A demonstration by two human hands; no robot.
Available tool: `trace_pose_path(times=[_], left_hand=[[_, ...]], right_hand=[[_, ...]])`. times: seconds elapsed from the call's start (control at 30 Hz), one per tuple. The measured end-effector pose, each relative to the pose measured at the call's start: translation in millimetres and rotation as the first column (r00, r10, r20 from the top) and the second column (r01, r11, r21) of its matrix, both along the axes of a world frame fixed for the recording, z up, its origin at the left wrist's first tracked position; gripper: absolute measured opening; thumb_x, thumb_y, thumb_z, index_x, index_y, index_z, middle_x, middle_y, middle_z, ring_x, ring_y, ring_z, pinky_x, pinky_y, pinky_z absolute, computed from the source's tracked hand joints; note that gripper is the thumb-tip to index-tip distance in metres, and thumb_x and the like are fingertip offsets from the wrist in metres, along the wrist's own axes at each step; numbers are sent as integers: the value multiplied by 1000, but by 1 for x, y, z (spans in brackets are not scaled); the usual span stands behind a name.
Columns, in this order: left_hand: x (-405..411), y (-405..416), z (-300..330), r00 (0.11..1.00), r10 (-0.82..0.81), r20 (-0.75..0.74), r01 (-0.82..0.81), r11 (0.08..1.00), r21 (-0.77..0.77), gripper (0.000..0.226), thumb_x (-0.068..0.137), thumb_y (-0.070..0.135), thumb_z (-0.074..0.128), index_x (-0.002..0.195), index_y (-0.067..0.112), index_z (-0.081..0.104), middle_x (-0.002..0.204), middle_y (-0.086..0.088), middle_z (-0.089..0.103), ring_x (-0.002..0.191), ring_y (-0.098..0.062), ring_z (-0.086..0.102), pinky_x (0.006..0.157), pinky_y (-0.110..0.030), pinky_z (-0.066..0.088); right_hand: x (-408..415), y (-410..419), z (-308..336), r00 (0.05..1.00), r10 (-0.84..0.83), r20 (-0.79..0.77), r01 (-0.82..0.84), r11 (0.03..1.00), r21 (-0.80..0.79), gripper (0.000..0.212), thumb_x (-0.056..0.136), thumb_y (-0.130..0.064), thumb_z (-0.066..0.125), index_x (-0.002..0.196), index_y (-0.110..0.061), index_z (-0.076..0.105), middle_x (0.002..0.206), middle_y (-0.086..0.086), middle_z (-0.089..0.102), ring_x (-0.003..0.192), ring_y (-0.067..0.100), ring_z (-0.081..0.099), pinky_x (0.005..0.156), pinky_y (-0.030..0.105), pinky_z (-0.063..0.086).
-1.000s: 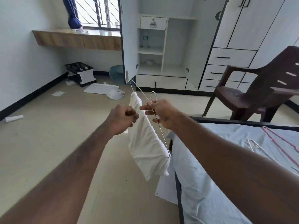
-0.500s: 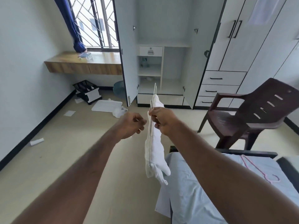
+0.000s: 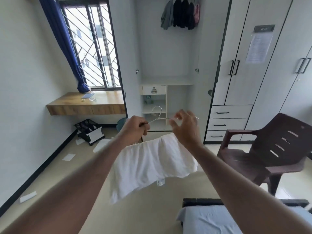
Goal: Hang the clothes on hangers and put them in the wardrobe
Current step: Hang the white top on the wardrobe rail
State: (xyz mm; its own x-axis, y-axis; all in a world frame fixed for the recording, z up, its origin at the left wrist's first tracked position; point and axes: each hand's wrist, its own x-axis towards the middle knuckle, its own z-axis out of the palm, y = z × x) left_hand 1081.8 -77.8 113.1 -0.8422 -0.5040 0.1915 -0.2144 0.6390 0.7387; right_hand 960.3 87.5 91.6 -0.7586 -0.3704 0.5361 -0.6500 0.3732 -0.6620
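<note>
A thin metal wire hanger (image 3: 157, 114) is held up level in front of me, hook pointing up. A white folded cloth (image 3: 152, 164) hangs over its lower bar. My left hand (image 3: 135, 128) grips the hanger's left shoulder in a fist. My right hand (image 3: 184, 127) is at the hanger's right arm, thumb and fingertips loosely curved around the wire; the contact is blurred. Straight ahead stands the open wardrobe (image 3: 168, 53), with several dark and grey garments (image 3: 180, 13) hanging from its top rail.
A brown plastic chair (image 3: 263, 154) stands to the right. The bed (image 3: 211, 218) with a light blue sheet is at the lower right. A wooden desk shelf (image 3: 87, 105) sits under the window, with a black rack (image 3: 89, 130) and scattered papers on the floor.
The hanger has turned from edge-on to level and broadside, so the cloth spreads out. My view has tilted up, bringing the wardrobe rail with hanging clothes into sight. My right fingers have loosened.
</note>
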Motion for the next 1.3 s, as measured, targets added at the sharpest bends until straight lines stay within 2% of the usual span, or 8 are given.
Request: trace_pose_path(times=[0.13,0.27,0.43,0.67,0.87,1.0,1.17,1.3], left_hand=[[-43,-71,46,993,-119,13,119,977,-176,17,93,8,63,80,6,74,62,0,67,45,4,50,56,-10,40],[-90,-138,95,972,-232,46,236,930,-281,15,93,11,65,82,9,74,68,-6,70,50,6,53,58,-1,36],[-156,-211,162,954,-301,12,280,870,-406,15,95,10,63,85,7,73,71,-5,70,50,6,53,57,0,36],[-276,-326,205,933,-154,-325,-33,864,-503,14,72,43,64,83,33,64,80,17,66,80,-11,61,91,-36,49],[-386,-423,194,936,-27,-350,-141,884,-445,18,83,24,77,88,30,61,87,12,64,86,-19,59,93,-45,50],[-459,-471,198,984,-35,-176,-53,882,-468,22,82,30,79,85,37,59,86,9,65,83,-17,61,90,-44,52],[-556,-522,230,982,-65,-176,-28,875,-482,17,84,24,78,91,23,63,92,0,66,82,-16,59,70,-22,43],[-631,-569,252,987,-77,-142,-6,862,-507,17,85,25,78,91,20,63,92,-3,67,82,-18,60,67,-19,42]], right_hand=[[-87,-14,-4,922,19,-386,122,934,335,23,99,-40,56,115,-23,57,113,-1,60,111,25,50,86,41,33],[-147,-41,14,862,132,-490,83,916,392,36,107,-44,28,99,-21,54,72,-13,53,66,14,50,78,41,46],[-217,-95,53,845,122,-521,41,956,290,35,104,-45,30,97,-18,51,52,-12,41,37,3,43,39,25,43],[-317,-184,110,768,-132,-626,153,988,-21,20,103,-24,53,89,-11,57,52,0,55,37,22,52,40,26,43],[-440,-246,155,732,-205,-649,133,978,-160,22,102,-22,51,89,-7,60,49,0,51,35,20,48,34,27,37],[-522,-298,184,731,-205,-651,97,975,-198,27,103,-24,51,84,-8,60,47,-1,48,34,20,46,35,26,35],[-611,-366,220,676,-208,-707,120,978,-173,32,103,-27,49,85,-6,64,50,-3,51,34,13,47,33,29,43],[-669,-424,242,658,-249,-710,172,968,-181,24,101,-18,56,84,-5,64,50,-6,45,34,10,40,35,20,32]])
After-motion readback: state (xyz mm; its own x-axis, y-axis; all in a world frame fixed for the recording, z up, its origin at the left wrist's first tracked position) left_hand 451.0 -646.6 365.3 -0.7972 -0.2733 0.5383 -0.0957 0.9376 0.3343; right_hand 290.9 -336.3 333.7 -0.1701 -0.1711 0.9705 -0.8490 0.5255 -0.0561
